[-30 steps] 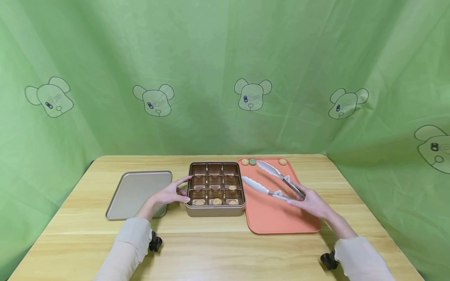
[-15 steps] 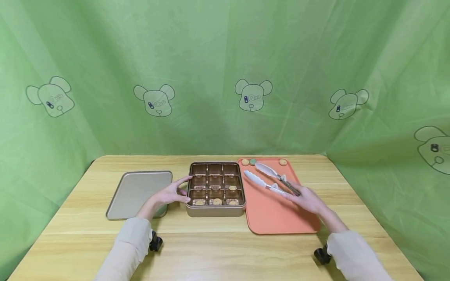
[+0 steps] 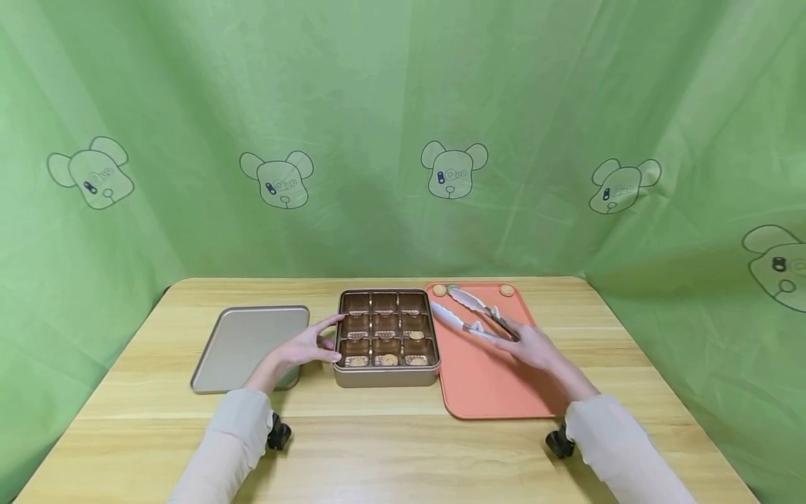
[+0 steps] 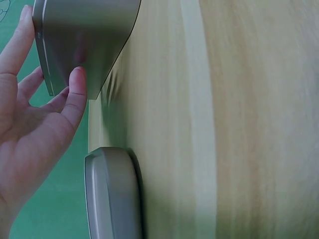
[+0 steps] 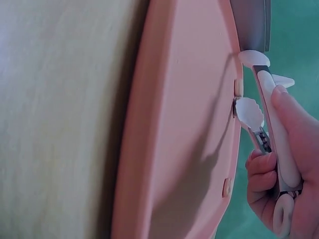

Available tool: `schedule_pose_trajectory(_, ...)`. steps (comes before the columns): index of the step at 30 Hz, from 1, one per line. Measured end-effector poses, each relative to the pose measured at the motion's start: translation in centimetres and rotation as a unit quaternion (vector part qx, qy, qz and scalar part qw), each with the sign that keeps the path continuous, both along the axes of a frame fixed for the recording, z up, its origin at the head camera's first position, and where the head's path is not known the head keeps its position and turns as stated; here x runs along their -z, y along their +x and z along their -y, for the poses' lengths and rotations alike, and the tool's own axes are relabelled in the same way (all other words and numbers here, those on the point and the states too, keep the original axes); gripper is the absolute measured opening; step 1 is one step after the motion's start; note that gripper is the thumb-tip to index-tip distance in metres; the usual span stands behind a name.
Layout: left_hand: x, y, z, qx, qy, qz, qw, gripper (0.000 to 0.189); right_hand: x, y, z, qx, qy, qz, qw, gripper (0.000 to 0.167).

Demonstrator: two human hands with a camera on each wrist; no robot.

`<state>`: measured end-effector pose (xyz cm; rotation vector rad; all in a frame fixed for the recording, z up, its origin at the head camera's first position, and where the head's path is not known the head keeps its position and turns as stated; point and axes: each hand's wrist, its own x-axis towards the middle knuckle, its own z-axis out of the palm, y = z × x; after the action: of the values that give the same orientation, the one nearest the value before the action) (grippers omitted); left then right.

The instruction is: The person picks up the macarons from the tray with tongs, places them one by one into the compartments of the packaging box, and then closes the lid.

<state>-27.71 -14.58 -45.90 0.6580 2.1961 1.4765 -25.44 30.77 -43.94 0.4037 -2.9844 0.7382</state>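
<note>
My left hand [image 3: 307, 348] rests with spread fingers and thumb along the left side of a square tin [image 3: 387, 379]. The tin has a brown divided insert with cookies in the front row and one cookie [image 3: 416, 336] in the middle row's right compartment. My right hand [image 3: 534, 347] grips metal tongs [image 3: 446, 315] with white scalloped heads, spread apart over the orange tray [image 3: 485, 392]. One tong head [image 5: 249, 113] is right at a green cookie [image 3: 452, 288], partly covering it in the head view. The other head overlaps the tin's right edge.
A pale yellow cookie [image 3: 439, 290] lies left of the green one, and another cookie [image 3: 506, 290] is at the tray's back right corner. The tin's flat metallic lid [image 3: 252, 343] lies on the wooden table [image 3: 378, 455] at the left. A green curtain [image 3: 365, 84] hangs behind.
My right hand has moved left and toward the back with the tongs, bringing one tong head to the green cookie. The left hand stays at the tin.
</note>
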Motion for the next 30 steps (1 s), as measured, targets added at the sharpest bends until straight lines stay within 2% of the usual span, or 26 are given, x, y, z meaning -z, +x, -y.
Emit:
schedule_pose_trajectory(7,-0.2,0.1,0.1,-0.005,-0.005,0.006,1.0000,0.089,0.0,-0.4,0.6,-0.002,0.009,-0.013,0.9999,0.066)
schedule_pose_trajectory(15,0.0,0.2,-0.5,-0.009,-0.009,0.017,0.9998,0.089,-0.2,0.3,1.0,0.024,0.028,-0.041,0.9985,0.062)
schedule_pose_trajectory(25,-0.1,0.1,-0.3,-0.007,-0.006,0.013,0.9999,0.090,-0.3,0.0,1.8,0.026,0.036,-0.044,0.9980,0.059)
schedule_pose_trajectory(30,-0.1,0.1,-0.1,-0.005,0.000,0.011,0.9999,0.089,-0.6,0.4,2.4,0.041,0.032,-0.035,0.9980,0.056)
